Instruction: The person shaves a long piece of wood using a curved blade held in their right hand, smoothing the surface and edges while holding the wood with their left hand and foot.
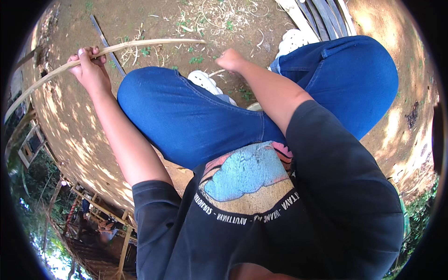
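A long, pale, slightly bent bamboo strip (154, 41) runs from the far left edge toward the middle. My left hand (90, 67) grips it, with the thumb along the top and the fingers wrapped round. Past the strip's right end, my right hand (232, 61) is closed in a fist between my knees. A short, thin pale piece (216, 73) shows beside this fist, but whether the hand holds it is hidden. The fist and the bamboo strip are apart.
Curled shavings (233, 18) litter the dirt ground ahead. A narrow dark strip (100, 33) lies beyond my left knee. Several split strips (322, 18) lie at the far right, near my white clog (293, 41). The other clog (204, 80) is between my knees.
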`<state>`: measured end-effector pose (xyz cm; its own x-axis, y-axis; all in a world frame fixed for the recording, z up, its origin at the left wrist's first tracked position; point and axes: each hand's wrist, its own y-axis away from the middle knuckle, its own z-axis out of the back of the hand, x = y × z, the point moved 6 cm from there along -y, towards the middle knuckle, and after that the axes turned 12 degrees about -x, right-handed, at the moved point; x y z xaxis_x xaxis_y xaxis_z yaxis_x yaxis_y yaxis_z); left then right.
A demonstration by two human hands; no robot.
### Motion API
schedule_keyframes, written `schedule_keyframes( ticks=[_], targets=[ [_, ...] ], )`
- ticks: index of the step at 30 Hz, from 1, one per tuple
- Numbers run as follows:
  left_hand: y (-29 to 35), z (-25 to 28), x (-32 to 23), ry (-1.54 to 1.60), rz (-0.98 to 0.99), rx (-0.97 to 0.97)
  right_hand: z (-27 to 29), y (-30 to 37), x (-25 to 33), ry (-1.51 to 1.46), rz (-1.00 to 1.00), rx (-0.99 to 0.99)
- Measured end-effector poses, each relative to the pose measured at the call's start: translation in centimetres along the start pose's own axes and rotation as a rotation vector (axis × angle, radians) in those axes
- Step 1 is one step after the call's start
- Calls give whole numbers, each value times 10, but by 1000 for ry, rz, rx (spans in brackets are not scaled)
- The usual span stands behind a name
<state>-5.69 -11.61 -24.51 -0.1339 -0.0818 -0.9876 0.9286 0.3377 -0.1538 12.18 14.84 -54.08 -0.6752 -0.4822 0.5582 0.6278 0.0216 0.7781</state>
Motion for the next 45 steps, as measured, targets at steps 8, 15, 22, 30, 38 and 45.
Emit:
schedule_keyframes(
  ticks=[8, 15, 22, 30, 38, 45],
  targets=[
    [13, 8, -5, 4, 35, -51, -15, -2, 6, 85, 140, -105],
    [12, 11, -1, -15, 31, -69, -19, 37, 53, -36, 249, -28],
    [11, -2, -3, -8, 12, -49, -3, 36, 88, 9, 394, -54],
    [13, -4, -7, 2, 28, -50, 10, 19, 32, 72, 24, 22],
    [9, -4, -5, -40, -11, 17, 10, 10, 36, 49, 121, -47],
    [14, -22, -40, 75, -241, -124, -5, 24, 46, -227, 125, -60]
  ],
)
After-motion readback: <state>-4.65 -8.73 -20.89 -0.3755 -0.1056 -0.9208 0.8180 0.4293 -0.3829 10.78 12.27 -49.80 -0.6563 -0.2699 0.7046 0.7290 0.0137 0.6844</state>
